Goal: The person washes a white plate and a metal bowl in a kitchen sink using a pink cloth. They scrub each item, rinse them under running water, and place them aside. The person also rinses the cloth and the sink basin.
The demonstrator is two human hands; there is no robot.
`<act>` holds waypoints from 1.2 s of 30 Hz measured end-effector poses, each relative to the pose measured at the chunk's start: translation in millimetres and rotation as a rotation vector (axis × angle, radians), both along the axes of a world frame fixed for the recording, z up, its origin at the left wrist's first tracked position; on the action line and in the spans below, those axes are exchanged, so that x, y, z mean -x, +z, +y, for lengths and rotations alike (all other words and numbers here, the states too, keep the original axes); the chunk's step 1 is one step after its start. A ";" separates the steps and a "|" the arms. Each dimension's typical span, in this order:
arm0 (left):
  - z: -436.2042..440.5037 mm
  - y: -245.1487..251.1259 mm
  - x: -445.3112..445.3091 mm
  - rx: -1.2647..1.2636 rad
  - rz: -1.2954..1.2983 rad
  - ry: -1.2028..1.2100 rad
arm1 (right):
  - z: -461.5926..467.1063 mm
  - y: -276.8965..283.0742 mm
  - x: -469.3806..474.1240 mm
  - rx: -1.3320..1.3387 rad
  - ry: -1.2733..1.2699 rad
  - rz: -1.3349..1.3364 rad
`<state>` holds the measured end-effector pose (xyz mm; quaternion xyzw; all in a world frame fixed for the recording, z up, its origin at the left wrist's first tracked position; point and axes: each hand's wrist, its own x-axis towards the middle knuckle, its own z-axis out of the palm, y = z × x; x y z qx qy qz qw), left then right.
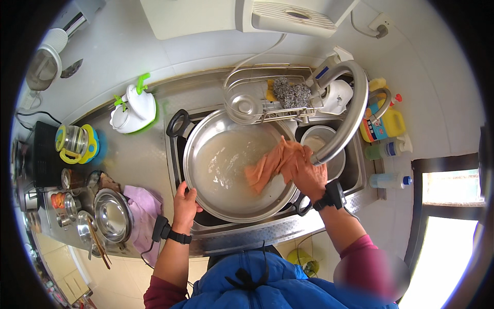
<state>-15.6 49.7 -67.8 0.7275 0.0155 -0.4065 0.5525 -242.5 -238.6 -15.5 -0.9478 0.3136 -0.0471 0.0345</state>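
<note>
A large stainless steel pan [188,170] with black side handles sits over the sink and holds cloudy water. My left hand [185,206] grips the pan's rim at its lower left, thumb on the edge. In my right hand [308,174] is a bunched orange cloth [266,166], whose loose end trails into the water on the pan's right side. The curved faucet [357,112] arches over, its spout close to my right hand and hiding part of it. Behind that hand, a smaller metal pot [339,164] stands in the right part of the sink.
A wire rack [266,73] with steel wool scourers [291,94] and a clear bowl [243,108] is behind the pan. Bottles, including a yellow jug [393,121], line the right. Metal bowls [112,216], a pink cloth [142,208] and chopsticks [98,241] lie left.
</note>
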 end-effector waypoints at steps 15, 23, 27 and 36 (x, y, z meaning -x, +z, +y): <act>5.0 -8.1 -0.7 0.056 0.033 -0.007 | 18.6 -61.5 -206.4 -0.329 0.343 -0.577; 14.2 -6.4 -7.3 0.130 0.203 0.045 | 129.2 -49.9 -174.5 -0.855 0.593 -0.383; 20.0 -3.5 -11.5 0.212 0.275 -0.013 | 132.6 -37.7 -116.9 -1.016 0.708 -0.336; 16.7 -5.6 0.2 0.184 0.135 -0.038 | 86.3 -52.5 -46.2 -0.935 0.750 0.288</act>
